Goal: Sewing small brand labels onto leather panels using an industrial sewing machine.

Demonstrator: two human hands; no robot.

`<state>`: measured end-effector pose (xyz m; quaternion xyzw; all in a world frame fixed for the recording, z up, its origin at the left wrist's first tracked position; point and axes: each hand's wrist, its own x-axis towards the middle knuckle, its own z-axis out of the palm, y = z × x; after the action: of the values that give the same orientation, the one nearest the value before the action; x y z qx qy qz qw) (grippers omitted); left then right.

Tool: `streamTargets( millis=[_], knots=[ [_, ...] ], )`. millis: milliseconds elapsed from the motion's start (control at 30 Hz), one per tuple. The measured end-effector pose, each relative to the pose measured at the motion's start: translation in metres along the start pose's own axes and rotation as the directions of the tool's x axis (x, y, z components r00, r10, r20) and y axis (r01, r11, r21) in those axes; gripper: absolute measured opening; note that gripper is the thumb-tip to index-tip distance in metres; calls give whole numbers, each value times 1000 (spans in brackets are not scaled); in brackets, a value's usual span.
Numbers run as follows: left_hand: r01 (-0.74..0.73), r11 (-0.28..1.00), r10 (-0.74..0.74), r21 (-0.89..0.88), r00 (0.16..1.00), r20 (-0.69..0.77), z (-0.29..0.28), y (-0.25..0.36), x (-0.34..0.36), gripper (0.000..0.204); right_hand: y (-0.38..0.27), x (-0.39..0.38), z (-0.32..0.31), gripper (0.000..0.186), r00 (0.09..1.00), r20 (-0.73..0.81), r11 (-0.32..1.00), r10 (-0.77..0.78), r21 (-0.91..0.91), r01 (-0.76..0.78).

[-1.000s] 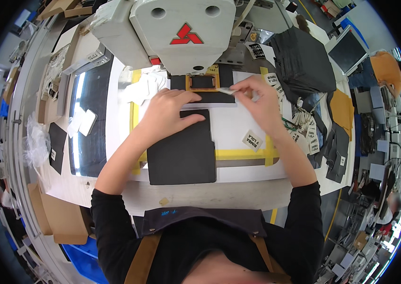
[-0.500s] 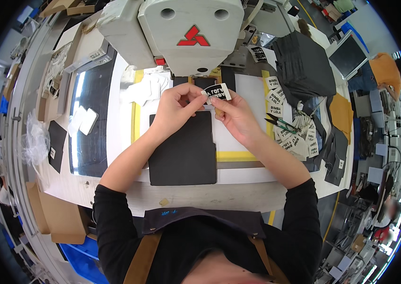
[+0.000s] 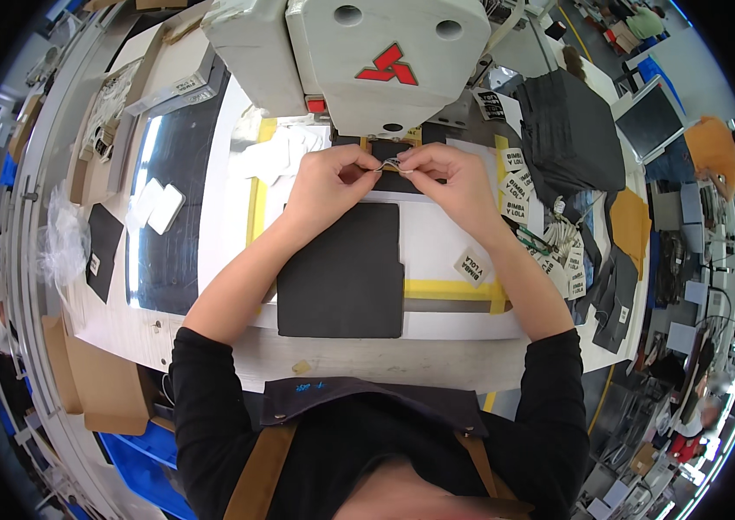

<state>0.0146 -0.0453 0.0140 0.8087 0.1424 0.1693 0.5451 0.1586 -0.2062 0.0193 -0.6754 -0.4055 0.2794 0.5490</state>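
My left hand (image 3: pixel 333 180) and my right hand (image 3: pixel 448 180) are closed in pinches on either end of a small label (image 3: pixel 390 164), seen almost edge-on and partly hidden by my fingertips. The label is over a brass-coloured frame (image 3: pixel 415 137) on a black piece (image 3: pixel 431 133), under the head of a white machine (image 3: pixel 385 87) with a red emblem. Whether the label touches the frame I cannot tell. Below my hands a black rectangular panel (image 3: pixel 340 277) lies on a white work surface (image 3: pixel 445 230) edged with yellow tape.
Loose printed labels (image 3: pixel 515 206) and green-handled scissors (image 3: pixel 519 232) lie at my right, beside stacked black panels (image 3: pixel 569 130). White pieces (image 3: pixel 272 160) lie left. A cardboard tray (image 3: pixel 133 87) is at back left. A person in orange (image 3: pixel 712 156) is at far right.
My hands came together on the label, which showed its printed face half a second ago. Now they have moved slightly farther away from me, and the label is turned nearly edge-on.
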Motion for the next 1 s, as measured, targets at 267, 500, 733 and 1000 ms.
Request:
streamTargets(
  millis=[267, 500, 733, 1000],
  knots=[
    [-430, 841, 407, 328, 903, 140, 2, -16, 4, 28, 11, 10, 3, 12, 957, 76, 886, -281, -362, 289],
    [-473, 696, 455, 540, 873, 179, 5, -17, -3, 33, 18, 16, 3, 14, 911, 99, 742, -401, -548, 386],
    [-487, 524, 496, 699, 841, 214, 7, -16, -4, 32, 21, 21, 2, 11, 911, 82, 761, -405, -522, 385],
    [-465, 408, 476, 786, 843, 251, 12, -11, -11, 43, 25, 23, 1, 10, 903, 83, 740, -421, -545, 395]
  ],
)
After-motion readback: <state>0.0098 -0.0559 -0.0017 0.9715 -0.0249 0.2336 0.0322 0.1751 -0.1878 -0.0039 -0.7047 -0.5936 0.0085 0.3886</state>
